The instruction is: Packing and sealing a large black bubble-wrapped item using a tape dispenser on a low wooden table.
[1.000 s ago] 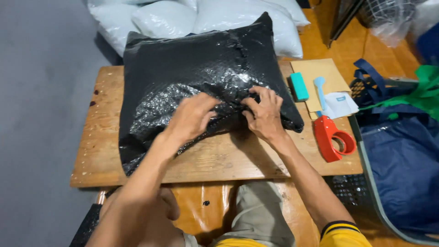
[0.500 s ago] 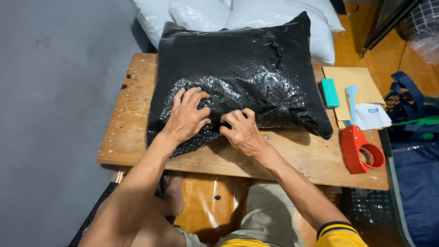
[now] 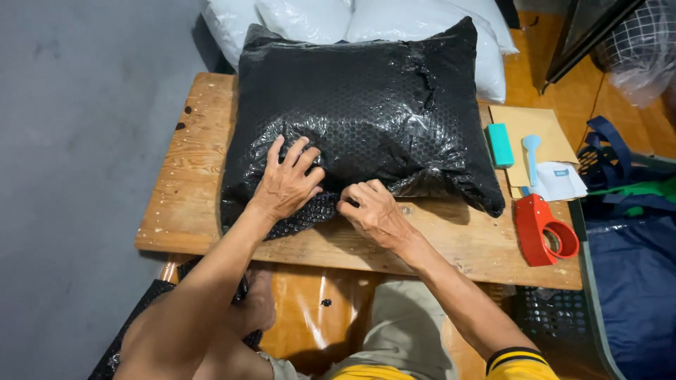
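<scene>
A big puffy parcel wrapped in black bubble wrap (image 3: pixel 366 112) lies on a small wooden table (image 3: pixel 190 176). My left hand (image 3: pixel 287 181) lies flat on the parcel's near left part, fingers spread, pressing the wrap down. My right hand (image 3: pixel 373 211) sits just to its right at the parcel's near edge, fingers curled and pinching the loose wrap there. Both forearms reach in from the bottom of the view.
A red tape dispenser (image 3: pixel 542 229) lies at the table's right end. Behind it are a teal block (image 3: pixel 501 144), a light blue cutter (image 3: pixel 531 156) and a brown envelope (image 3: pixel 542 127). White pillows (image 3: pixel 310 17) sit behind the table. Dark blue bags (image 3: pixel 634 274) stand to the right.
Both hands have slid left along the parcel's near edge. My left hand now lies flatter with fingers spread. The view has shifted, so the table appears further right.
</scene>
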